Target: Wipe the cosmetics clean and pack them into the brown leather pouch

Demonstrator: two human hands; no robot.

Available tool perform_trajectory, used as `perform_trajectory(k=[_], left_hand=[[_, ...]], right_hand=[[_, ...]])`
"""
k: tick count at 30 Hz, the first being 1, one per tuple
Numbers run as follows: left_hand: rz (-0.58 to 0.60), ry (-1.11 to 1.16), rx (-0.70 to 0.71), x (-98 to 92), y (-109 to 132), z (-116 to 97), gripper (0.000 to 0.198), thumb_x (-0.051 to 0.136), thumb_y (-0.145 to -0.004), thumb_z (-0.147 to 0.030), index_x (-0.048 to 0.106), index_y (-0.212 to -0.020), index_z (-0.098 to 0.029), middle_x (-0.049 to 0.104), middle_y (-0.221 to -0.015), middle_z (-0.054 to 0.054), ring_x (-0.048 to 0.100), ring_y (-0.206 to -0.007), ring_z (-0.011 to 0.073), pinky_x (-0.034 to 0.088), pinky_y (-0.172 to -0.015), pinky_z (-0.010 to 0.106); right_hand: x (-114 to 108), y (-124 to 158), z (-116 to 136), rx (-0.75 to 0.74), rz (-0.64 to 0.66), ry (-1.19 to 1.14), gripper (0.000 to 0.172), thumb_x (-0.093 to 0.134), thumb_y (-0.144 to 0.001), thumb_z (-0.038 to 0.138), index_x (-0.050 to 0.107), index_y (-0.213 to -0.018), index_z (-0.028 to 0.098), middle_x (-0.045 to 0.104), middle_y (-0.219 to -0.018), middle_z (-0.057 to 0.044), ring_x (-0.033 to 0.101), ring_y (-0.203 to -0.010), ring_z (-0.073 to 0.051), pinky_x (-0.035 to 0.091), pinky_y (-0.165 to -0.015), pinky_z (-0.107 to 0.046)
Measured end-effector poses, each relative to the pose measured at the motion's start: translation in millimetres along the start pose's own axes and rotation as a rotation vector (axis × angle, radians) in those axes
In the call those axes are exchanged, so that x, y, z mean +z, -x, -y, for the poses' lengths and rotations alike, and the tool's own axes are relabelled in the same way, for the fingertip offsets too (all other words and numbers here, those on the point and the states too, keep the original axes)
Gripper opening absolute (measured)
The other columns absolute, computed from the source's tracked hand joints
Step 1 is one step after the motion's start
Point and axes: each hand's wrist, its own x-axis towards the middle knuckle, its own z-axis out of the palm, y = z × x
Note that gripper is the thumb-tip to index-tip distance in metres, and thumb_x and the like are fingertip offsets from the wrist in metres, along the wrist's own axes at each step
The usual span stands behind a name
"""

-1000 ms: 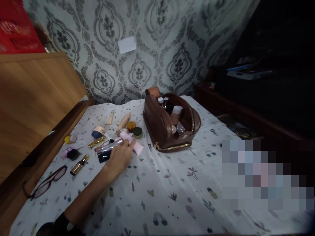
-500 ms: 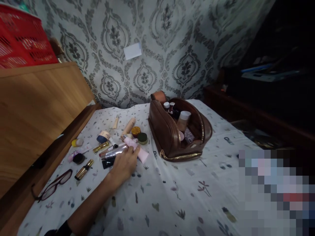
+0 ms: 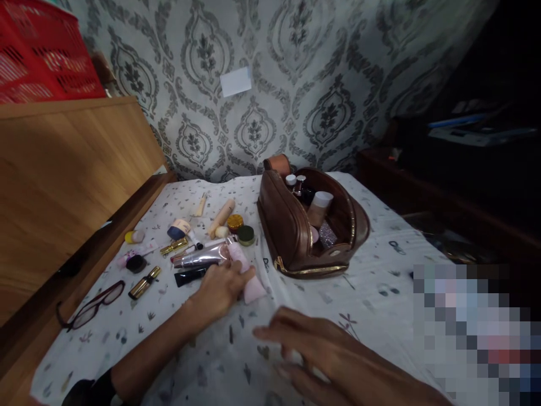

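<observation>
My left hand (image 3: 224, 285) is closed on a pale pink squeeze tube (image 3: 255, 286), low over the patterned cloth. Just left of it lie a silver tube (image 3: 200, 256) and a black tube (image 3: 189, 276). My right hand (image 3: 304, 349), nearer to me, holds nothing; its fingers are apart and point toward the pink tube. A brown cosmetic bag (image 3: 281, 225) stands unzipped beyond both hands. Inside the bag are a bottle with a white cap (image 3: 320, 208), a glittery item (image 3: 327, 234) and some smaller bottles.
Several cosmetics lie at the left, among them a green-lidded jar (image 3: 245, 235), a gold-lidded jar (image 3: 235, 223) and a gold and black tube (image 3: 145, 283). Eyeglasses (image 3: 95, 307) rest near the left edge. A wooden panel (image 3: 76, 163) holds a red basket (image 3: 51, 53).
My right hand has come into view from the lower right. My left hand has drawn the pink tube slightly toward me, away from the silver tube.
</observation>
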Motion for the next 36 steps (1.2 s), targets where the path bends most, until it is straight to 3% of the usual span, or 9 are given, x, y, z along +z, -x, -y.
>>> perform_trajectory(k=[4, 7, 12, 16, 19, 22, 26, 29, 36], left_hand=[[-0.07, 0.028, 0.045, 16.9, 8.5, -3.4, 0.043, 0.049, -0.097, -0.028, 0.045, -0.139, -0.031, 0.064, -0.111, 0.006, 0.062, -0.095, 0.0237, 0.05, -0.066, 0.031], [-0.199, 0.071, 0.038, 29.0, 12.2, 5.2, 0.039, 0.046, -0.098, -0.026, 0.049, -0.137, -0.028, 0.065, -0.11, 0.006, 0.062, -0.098, 0.0224, 0.051, -0.069, 0.03], [-0.382, 0.135, -0.234, 25.5, 9.9, 38.8, 0.032, 0.038, -0.099, -0.022, 0.064, -0.117, -0.022, 0.066, -0.113, 0.009, 0.062, -0.103, 0.0233, 0.051, -0.083, 0.033], [-0.262, 0.095, -0.424, 10.2, -7.0, 68.4, 0.034, 0.035, -0.099, -0.023, 0.067, -0.112, -0.019, 0.069, -0.108, 0.013, 0.064, -0.102, 0.0276, 0.05, -0.083, 0.036], [-0.084, 0.108, -0.418, 2.9, -20.8, 82.8, 0.036, 0.034, -0.098, -0.024, 0.066, -0.112, -0.018, 0.071, -0.108, 0.014, 0.067, -0.1, 0.0296, 0.05, -0.078, 0.037], [0.002, 0.159, -0.353, 2.3, -29.4, 91.9, 0.039, 0.033, -0.098, -0.029, 0.067, -0.113, -0.019, 0.071, -0.112, 0.014, 0.068, -0.102, 0.0306, 0.05, -0.081, 0.039], [-0.022, 0.217, -0.259, 11.2, -34.8, 103.2, 0.039, 0.034, -0.096, -0.033, 0.07, -0.106, -0.021, 0.071, -0.115, 0.011, 0.065, -0.109, 0.0279, 0.048, -0.092, 0.037], [-0.042, 0.219, -0.239, 18.7, -37.1, 109.0, 0.04, 0.035, -0.095, -0.039, 0.07, -0.103, -0.021, 0.069, -0.114, 0.011, 0.063, -0.111, 0.0279, 0.046, -0.095, 0.038], [-0.138, 0.294, -0.31, 15.9, -31.0, 99.0, 0.032, 0.036, -0.093, -0.04, 0.061, -0.101, -0.024, 0.072, -0.099, 0.005, 0.068, -0.091, 0.0246, 0.049, -0.078, 0.032]], right_hand=[[22.4, -56.1, -1.8, 0.014, 0.242, 0.182, 0.034, 0.048, -0.093, 0.016, 0.06, -0.125, 0.021, 0.056, -0.134, -0.013, 0.064, -0.107, -0.025, 0.057, -0.085, -0.038], [39.7, -79.4, 1.1, 0.09, 0.365, 0.275, 0.033, 0.048, -0.091, 0.012, 0.059, -0.121, 0.016, 0.057, -0.127, -0.016, 0.065, -0.102, -0.027, 0.058, -0.077, -0.039], [51.5, -90.6, 1.6, 0.14, 0.374, 0.338, 0.03, 0.05, -0.088, 0.006, 0.059, -0.114, 0.017, 0.055, -0.122, -0.014, 0.066, -0.09, -0.023, 0.057, -0.069, -0.033], [56.9, -101.4, -0.3, 0.171, 0.315, 0.379, 0.032, 0.047, -0.088, 0.001, 0.058, -0.115, 0.015, 0.054, -0.122, -0.016, 0.066, -0.083, -0.02, 0.055, -0.065, -0.03], [60.7, -110.7, -1.5, 0.175, 0.278, 0.39, 0.033, 0.044, -0.091, 0.003, 0.056, -0.119, 0.014, 0.052, -0.125, -0.017, 0.065, -0.091, -0.022, 0.055, -0.069, -0.032], [62.5, -113.6, -2.3, 0.184, 0.27, 0.372, 0.026, 0.047, -0.094, 0.011, 0.057, -0.118, 0.015, 0.052, -0.127, -0.016, 0.063, -0.1, -0.024, 0.056, -0.078, -0.035], [65.4, -103.8, -5.1, 0.13, 0.215, 0.294, 0.032, 0.068, -0.086, 0.032, 0.059, -0.112, 0.016, 0.05, -0.131, -0.015, 0.051, -0.118, -0.032, 0.051, -0.093, -0.045], [67.6, -93.6, -9.2, 0.097, 0.161, 0.258, 0.039, 0.073, -0.081, 0.032, 0.058, -0.113, 0.016, 0.045, -0.138, -0.016, 0.047, -0.12, -0.033, 0.048, -0.096, -0.05], [69.4, -83.5, -17.8, 0.072, 0.132, 0.171, 0.044, 0.073, -0.08, 0.025, 0.056, -0.12, 0.017, 0.041, -0.142, -0.018, 0.045, -0.123, -0.034, 0.051, -0.094, -0.048]])
